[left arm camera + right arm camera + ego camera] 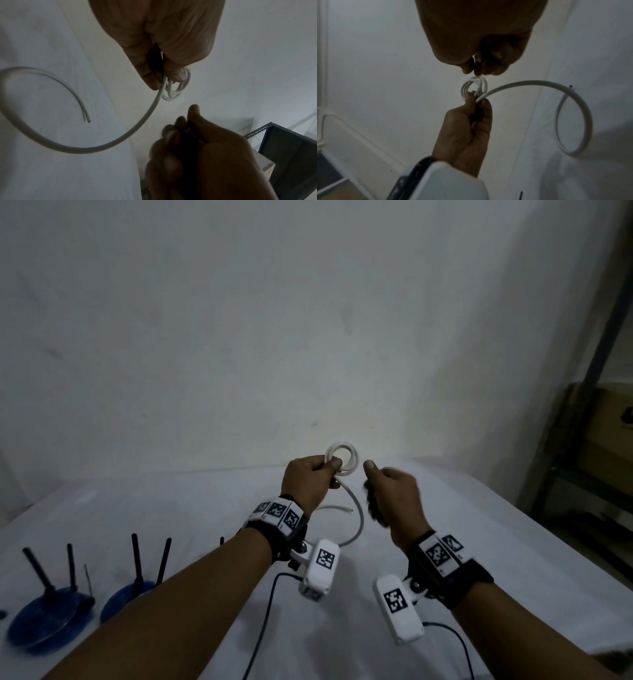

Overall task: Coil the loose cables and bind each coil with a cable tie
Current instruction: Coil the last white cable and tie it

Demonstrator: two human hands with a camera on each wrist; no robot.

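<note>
Mid-frame, your left hand (310, 478) pinches the white cable (342, 462) coil — your right hand (394, 494) beside it is clenched, blurred; no readable writing.

Right hand (394, 494) motion-blurred, grip contents unclear; left hand (308, 484) fingers hide part of white cable coil (342, 462).

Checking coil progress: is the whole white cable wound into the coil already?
No. In the left wrist view a long free tail of the white cable curves away from the small coil pinched by the left hand.
</note>
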